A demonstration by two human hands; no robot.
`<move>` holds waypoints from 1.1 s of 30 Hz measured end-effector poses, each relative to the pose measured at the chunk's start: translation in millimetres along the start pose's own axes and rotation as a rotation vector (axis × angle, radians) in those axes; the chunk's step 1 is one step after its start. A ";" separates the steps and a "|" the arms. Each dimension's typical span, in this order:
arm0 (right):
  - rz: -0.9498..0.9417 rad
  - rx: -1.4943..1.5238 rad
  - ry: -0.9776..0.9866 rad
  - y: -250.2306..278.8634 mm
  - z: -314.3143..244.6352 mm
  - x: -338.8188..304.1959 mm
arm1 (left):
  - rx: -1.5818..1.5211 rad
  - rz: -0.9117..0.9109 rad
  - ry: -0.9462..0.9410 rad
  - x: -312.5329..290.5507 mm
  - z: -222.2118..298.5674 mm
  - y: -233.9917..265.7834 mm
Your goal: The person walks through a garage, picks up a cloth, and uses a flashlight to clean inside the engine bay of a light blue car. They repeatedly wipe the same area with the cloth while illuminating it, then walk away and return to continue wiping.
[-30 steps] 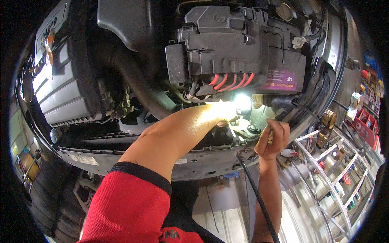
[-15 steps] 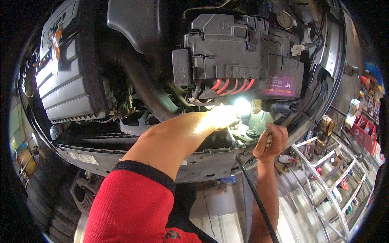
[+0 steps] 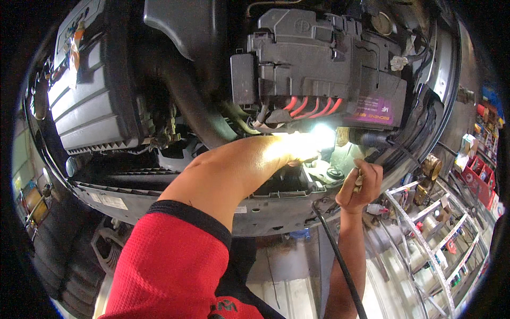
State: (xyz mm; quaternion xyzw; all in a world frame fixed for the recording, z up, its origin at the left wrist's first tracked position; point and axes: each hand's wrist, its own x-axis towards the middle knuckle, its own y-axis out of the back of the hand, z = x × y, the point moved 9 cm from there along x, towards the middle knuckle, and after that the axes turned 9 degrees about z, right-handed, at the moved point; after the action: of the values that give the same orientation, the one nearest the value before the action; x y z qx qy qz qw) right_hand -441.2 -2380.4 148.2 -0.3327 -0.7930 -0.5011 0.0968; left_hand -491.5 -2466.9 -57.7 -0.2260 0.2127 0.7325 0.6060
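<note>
My left arm, in a red sleeve with a dark cuff, reaches across the front of an open engine bay. My left hand (image 3: 304, 147) is washed out by glare beside a bright light (image 3: 323, 135), so its fingers are hidden. Just above it, red cables (image 3: 313, 108) run below a black fuse box (image 3: 303, 56). To its right, my right hand (image 3: 362, 186) is closed, fingers curled and thumb pressed in; whatever it pinches is too small to make out. A pale part with a dark round cap (image 3: 334, 173) lies between the hands.
A battery with a purple label (image 3: 380, 109) stands right of the fuse box. At the left is a ribbed air filter housing (image 3: 93, 101). A black hose or cable (image 3: 337, 255) rises beside my right forearm. A metal frame (image 3: 425, 244) and a red bin (image 3: 478, 175) are at right.
The view has shifted slightly, so the engine parts sit a little higher and further right. Both hands keep nearly the same places among the parts.
</note>
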 end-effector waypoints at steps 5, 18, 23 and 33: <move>0.012 0.007 0.001 0.3 0.1 -0.8 | -0.018 -0.008 0.002 -0.8 2.5 -1.3; 0.017 0.025 0.046 0.2 -5.5 2.0 | -0.050 -0.002 0.008 0.5 12.4 5.5; 0.012 0.025 0.020 1.3 -4.7 2.6 | -0.059 0.001 0.007 -2.4 14.2 8.0; 0.007 0.038 0.006 0.0 -0.4 -0.1 | -0.068 -0.005 0.033 -2.6 15.3 6.3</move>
State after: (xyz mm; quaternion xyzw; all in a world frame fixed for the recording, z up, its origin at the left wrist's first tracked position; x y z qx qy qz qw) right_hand -441.2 -2380.8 148.4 -0.3319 -0.8010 -0.4866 0.1072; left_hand -498.4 -2461.1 -43.7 -0.2591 0.1970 0.7341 0.5960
